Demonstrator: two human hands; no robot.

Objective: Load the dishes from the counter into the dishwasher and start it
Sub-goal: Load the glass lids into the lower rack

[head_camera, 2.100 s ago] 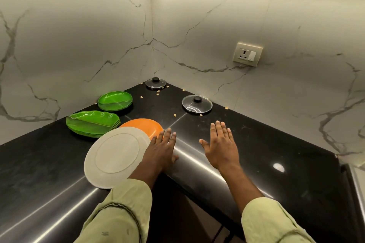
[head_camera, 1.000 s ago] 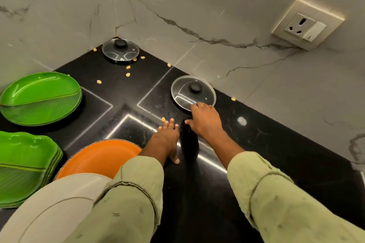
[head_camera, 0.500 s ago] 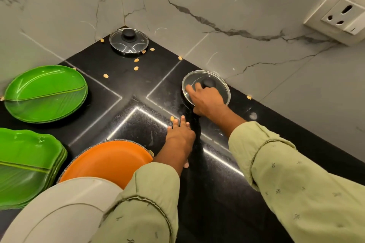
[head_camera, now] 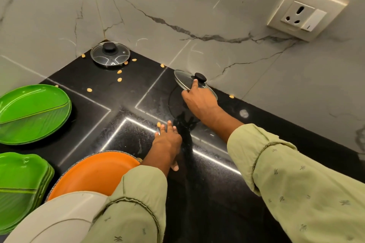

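My right hand (head_camera: 199, 100) grips the rim of a glass lid (head_camera: 186, 81) with a black knob. The lid is tilted, its near edge lifted off the black counter (head_camera: 122, 104). My left hand (head_camera: 167, 142) rests flat on the counter with straight fingers, holding nothing. A second glass lid (head_camera: 110, 55) lies flat in the back corner. At the left lie a round green leaf plate (head_camera: 33, 112) and a stack of green leaf-shaped plates (head_camera: 21, 187). An orange plate (head_camera: 94, 173) lies beside my left forearm, and a white plate (head_camera: 57, 217) overlaps its near edge.
Marble walls (head_camera: 197, 6) meet in a corner behind the counter. A wall socket (head_camera: 306, 16) sits at upper right. Several yellow kernels (head_camera: 119, 79) are scattered over the counter, one just beyond my left fingertips.
My right hand reached forward onto the nearer glass lid, took hold of its rim and tilted it up. The left hand stayed on the counter. The view moved closer to the corner.
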